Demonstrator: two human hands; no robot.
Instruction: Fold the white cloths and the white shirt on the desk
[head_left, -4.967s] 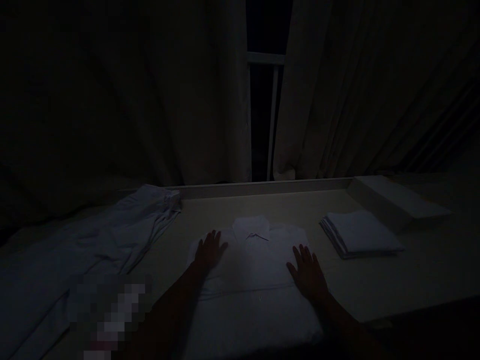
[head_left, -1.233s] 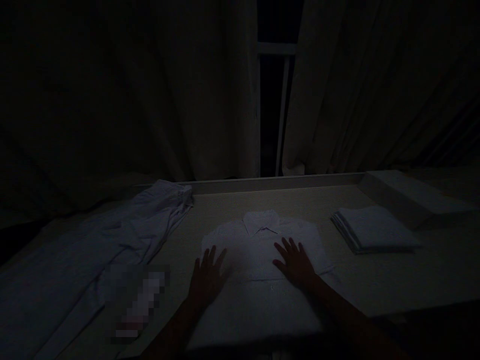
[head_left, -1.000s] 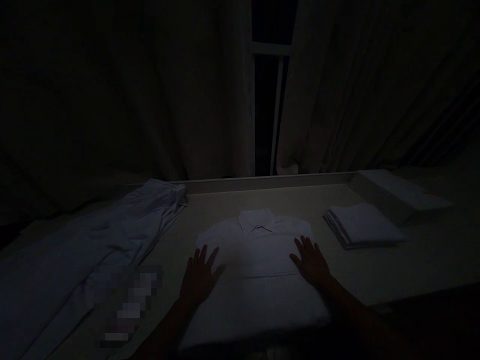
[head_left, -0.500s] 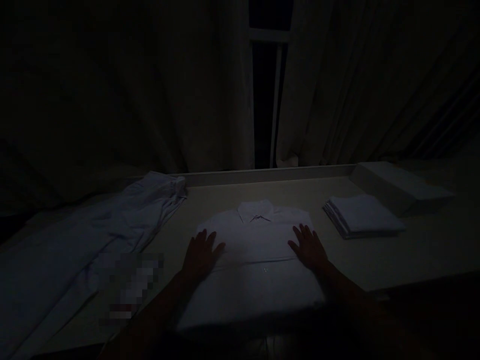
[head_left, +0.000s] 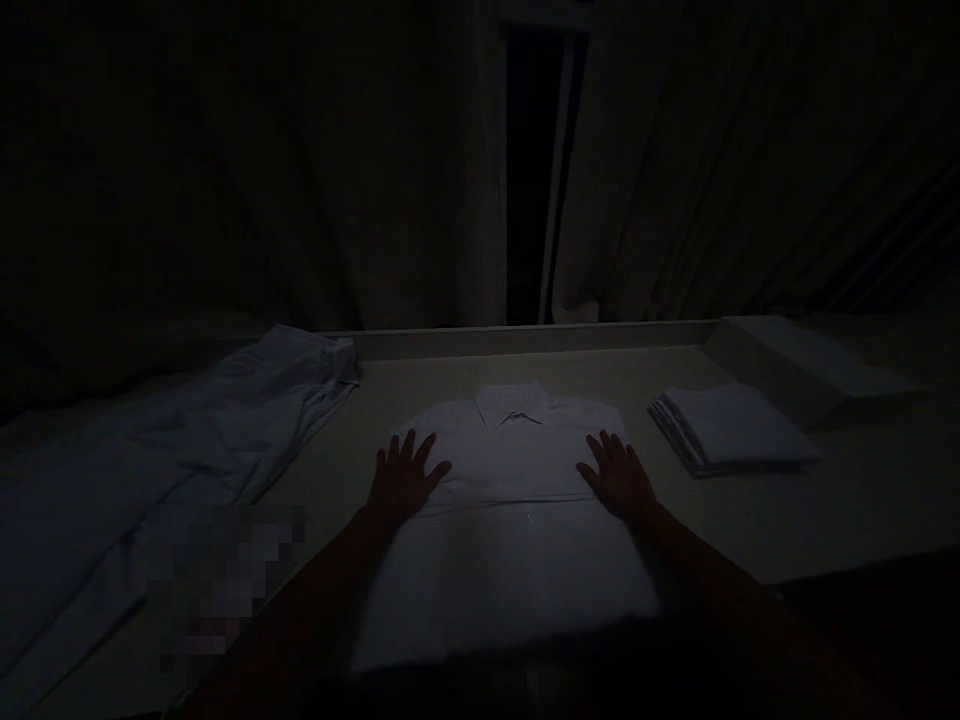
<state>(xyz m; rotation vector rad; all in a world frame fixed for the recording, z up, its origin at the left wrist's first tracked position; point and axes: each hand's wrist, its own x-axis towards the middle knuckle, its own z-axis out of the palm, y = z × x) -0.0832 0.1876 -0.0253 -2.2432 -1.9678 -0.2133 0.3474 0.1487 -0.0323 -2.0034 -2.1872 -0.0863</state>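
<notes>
A white collared shirt (head_left: 510, 460) lies on the table in the middle of the dim view, its collar pointing away from me. A crosswise fold line runs over it at about hand level, and its lower part reaches the near edge. On its left side rests my left hand (head_left: 405, 478), palm down with the fingers spread. My right hand (head_left: 619, 478) lies flat in the same way on the shirt's right side. Neither hand grips anything.
Loose white garments (head_left: 187, 430) are heaped at the left, beside a pixelated patch. A stack of folded white cloth (head_left: 739, 428) lies on the table (head_left: 750, 510) at the right, near a pale box-like block (head_left: 810, 365). Curtains (head_left: 390, 180) hang behind.
The view has shifted slightly. Both hands remain spread on the shirt, with the fingers a little wider apart. The shirt's lower part looks flatter and its fold line sits slightly higher.
</notes>
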